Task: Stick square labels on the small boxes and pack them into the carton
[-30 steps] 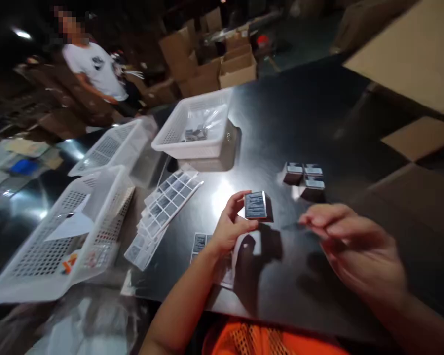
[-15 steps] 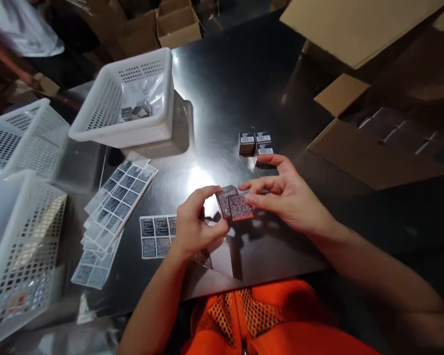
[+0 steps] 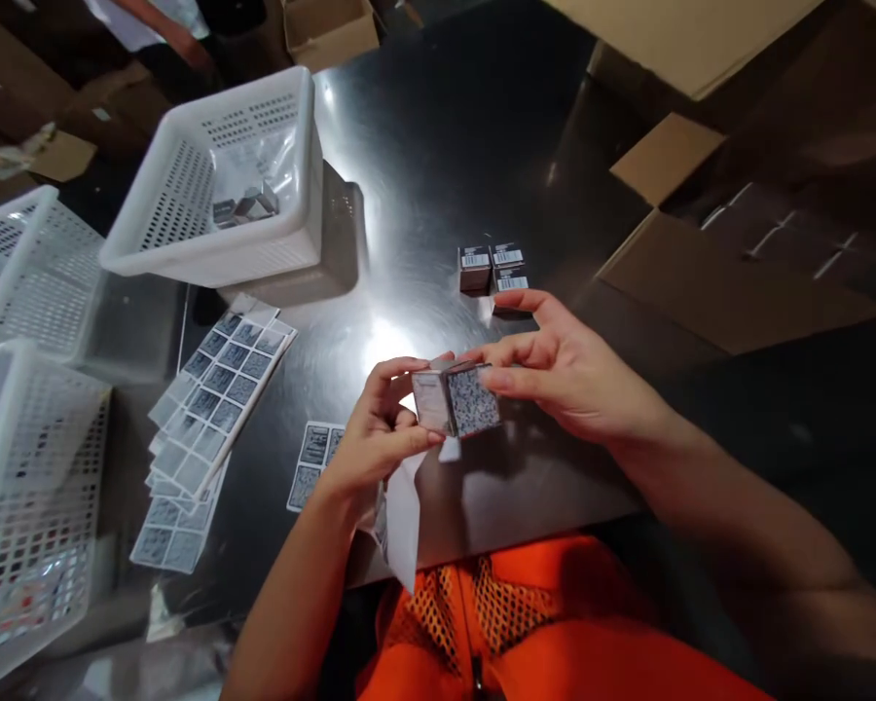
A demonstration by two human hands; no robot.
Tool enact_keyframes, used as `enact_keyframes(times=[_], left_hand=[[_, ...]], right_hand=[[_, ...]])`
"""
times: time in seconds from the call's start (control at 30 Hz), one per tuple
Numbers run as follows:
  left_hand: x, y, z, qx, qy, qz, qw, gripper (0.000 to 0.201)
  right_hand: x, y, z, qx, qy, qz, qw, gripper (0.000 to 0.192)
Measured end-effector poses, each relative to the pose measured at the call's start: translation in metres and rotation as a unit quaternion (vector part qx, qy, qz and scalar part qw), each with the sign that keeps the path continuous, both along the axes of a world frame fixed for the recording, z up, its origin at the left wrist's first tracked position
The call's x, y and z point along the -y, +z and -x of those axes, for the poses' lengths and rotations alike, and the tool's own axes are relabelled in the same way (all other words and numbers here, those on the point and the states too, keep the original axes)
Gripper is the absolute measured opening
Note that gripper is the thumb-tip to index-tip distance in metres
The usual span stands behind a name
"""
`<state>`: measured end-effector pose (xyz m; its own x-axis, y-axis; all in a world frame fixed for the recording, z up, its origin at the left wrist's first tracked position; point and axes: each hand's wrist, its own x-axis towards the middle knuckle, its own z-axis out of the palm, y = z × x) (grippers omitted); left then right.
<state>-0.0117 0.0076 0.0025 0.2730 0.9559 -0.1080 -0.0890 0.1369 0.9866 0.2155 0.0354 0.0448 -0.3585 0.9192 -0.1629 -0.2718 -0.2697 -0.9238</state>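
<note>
My left hand is closed on a small box, fingers behind it and thumb along its lower edge. Against the box's right side stands a square speckled sticker, pinched at its right edge between thumb and finger of my right hand. Whether the sticker is fully stuck down, I cannot tell. The right hand's upper finger stretches out in front of three small dark boxes with barcode labels. Partly under my left wrist lies a sheet of square stickers, and white paper hangs at the table's edge.
Fanned sticker sheets lie to the left on the metal table. Behind them stands a white basket with small boxes in a plastic bag. More baskets are at far left. An open carton stands right. A person's arm shows behind.
The small box has turned, so a paler face shows beside the speckled sticker. White paper below my left hand now hangs lower, over the table edge. The view has shifted slightly.
</note>
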Motion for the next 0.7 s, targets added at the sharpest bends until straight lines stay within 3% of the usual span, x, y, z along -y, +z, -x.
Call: enact_keyframes(times=[0.27, 0.7], left_hand=[[-0.0023, -0.0094, -0.001, -0.008, 0.047, -0.021, 0.999, 0.058], [-0.0016, -0.0096, 0.0006, 0.017, 0.04, -0.024, 0.999, 0.056]], right_hand=[[0.0003, 0.0015, -0.0006, -0.004, -0.009, -0.01, 1.0, 0.076], [0.0011, -0.0006, 0.0008, -0.012, -0.009, -0.028, 0.999, 0.069]])
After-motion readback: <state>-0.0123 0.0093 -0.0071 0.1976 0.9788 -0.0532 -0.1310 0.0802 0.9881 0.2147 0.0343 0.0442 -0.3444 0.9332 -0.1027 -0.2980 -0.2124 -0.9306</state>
